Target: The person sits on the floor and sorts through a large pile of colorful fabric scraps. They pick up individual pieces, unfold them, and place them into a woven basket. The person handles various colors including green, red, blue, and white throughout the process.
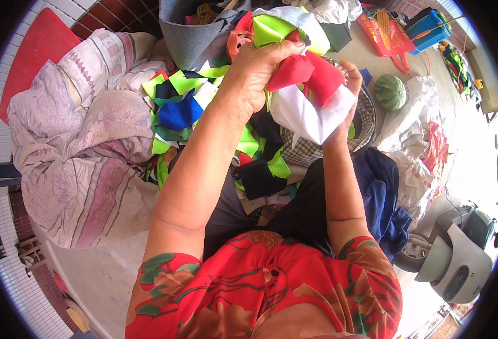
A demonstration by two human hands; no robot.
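A loose bundle of fabric scraps (311,76) is held up just right of the grey bin (191,45) and nearer the body. It looks light and limp: thin flat pieces that should fold under any pressure, with nothing brittle about them. The likelier trouble is slipping — smooth layers could slide over one another and drop out singly. A broad hold across the gathered middle would suit it better than a pinch at one corner.

The left hand (253,76) has its fingers closed round the left side of the bundle, thumb over the top. The right hand (348,107) is at the far side, its fingers partly behind the cloth; whether they grip or only support it, I cannot tell. Within the bundle, the red piece (325,82) bulges in soft folds, the white piece (300,114) hangs to a point, and the lime piece (271,29) stands up with a crisp edge.

On the body side of the bin lie loose scraps, angular and flat, among them a blue scrap (179,111) and a black scrap (262,178). Right of the bin and nearer the body, checked cloth (366,118) curves round in a rim-like shape. Left of the bin, a patterned cloth (116,121) is heaped in thick, rumpled folds. Well to the bin's right are a round, striped watermelon (391,92) — hard and smooth by its look — and, beyond it, crinkled white sheeting (410,133), thin and plastic-like.
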